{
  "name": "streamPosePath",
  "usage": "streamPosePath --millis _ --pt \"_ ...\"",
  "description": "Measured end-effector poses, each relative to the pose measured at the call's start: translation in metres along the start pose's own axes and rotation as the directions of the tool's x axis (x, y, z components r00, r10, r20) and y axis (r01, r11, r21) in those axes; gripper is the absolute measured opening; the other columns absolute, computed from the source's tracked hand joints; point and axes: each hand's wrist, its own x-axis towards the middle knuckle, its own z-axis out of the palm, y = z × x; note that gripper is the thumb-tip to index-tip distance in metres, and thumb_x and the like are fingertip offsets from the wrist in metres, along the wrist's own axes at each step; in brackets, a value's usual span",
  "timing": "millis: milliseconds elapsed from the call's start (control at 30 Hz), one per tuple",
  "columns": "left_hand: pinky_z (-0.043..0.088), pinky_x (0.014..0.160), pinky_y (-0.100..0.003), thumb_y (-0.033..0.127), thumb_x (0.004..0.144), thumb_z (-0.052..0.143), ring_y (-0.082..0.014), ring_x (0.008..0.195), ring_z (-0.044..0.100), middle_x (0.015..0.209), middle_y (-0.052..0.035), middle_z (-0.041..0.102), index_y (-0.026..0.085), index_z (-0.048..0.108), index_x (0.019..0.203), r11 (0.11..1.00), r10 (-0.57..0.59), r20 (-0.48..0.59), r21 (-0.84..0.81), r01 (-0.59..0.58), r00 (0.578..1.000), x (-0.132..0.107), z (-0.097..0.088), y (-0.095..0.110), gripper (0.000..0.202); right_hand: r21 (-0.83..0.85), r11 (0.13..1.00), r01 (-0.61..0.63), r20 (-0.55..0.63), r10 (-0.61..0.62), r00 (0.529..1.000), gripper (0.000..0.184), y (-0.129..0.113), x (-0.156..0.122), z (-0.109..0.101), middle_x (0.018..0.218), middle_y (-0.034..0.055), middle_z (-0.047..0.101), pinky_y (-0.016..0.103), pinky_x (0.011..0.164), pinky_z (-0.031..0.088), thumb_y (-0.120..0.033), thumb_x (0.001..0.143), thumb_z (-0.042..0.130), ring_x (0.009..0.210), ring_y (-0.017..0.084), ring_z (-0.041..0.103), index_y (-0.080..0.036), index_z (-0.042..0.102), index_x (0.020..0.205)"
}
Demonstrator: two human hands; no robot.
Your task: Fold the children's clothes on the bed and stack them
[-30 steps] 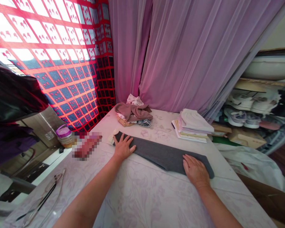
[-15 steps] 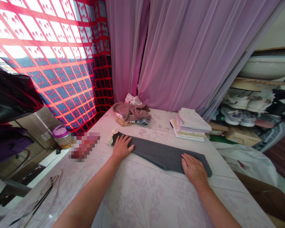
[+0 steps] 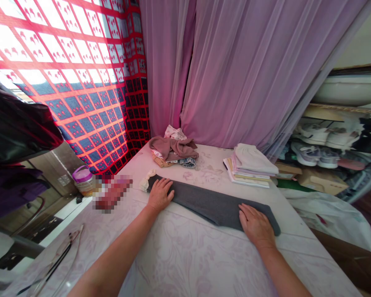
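A dark grey pair of leggings [image 3: 204, 202], folded lengthwise into a long strip, lies flat across the floral-covered table [image 3: 185, 255]. At its left end shows a cream ruffled trim [image 3: 147, 181]. My left hand [image 3: 160, 194] rests palm down near that trimmed end, fingers stretched out over the cloth. Toward the wider right end, my right hand [image 3: 256, 225] lies flat on the fabric with its fingers extended. Neither hand grips the cloth.
Behind the leggings sits a heap of crumpled clothes [image 3: 174, 148] in a wicker basket. A stack of folded clothes [image 3: 250, 165] stands at the back right. Cables [image 3: 60, 258] lie at the left front. A purple-lidded jar [image 3: 83, 181] is beyond the left edge.
The whole view has shifted slightly, so everything appears a little lower and to the right. Both hands stay in the same places on the leggings.
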Motion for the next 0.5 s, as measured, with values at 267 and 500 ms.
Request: streamPosePath --millis 267,500 --pt "0.045 0.094 -0.040 0.039 0.088 0.049 -0.0272 0.109 0.059 0.117 -0.0119 0.065 0.019 0.060 0.117 0.919 -0.394 -0.256 -0.118 0.376 0.883 0.013 -0.038 -0.054 0.037 0.017 1.000 -0.017 0.010 0.017 1.000 0.037 0.000 0.000 0.000 0.105 0.0108 0.072 0.038 0.086 0.047 -0.030 0.089 0.040 0.093 0.024 0.066 -0.016 0.072 0.101" --pt "0.050 0.087 -0.028 0.038 0.089 0.046 -0.0176 0.096 0.066 0.102 -0.0023 0.072 0.026 0.069 0.096 0.887 -0.384 -0.178 -0.344 0.309 0.906 -0.003 -0.020 -0.066 0.027 0.010 1.000 -0.005 0.004 0.005 1.000 0.039 0.000 0.000 0.000 0.104 0.0105 0.072 0.038 0.084 0.048 -0.032 0.090 0.039 0.091 0.023 0.067 -0.016 0.072 0.100"
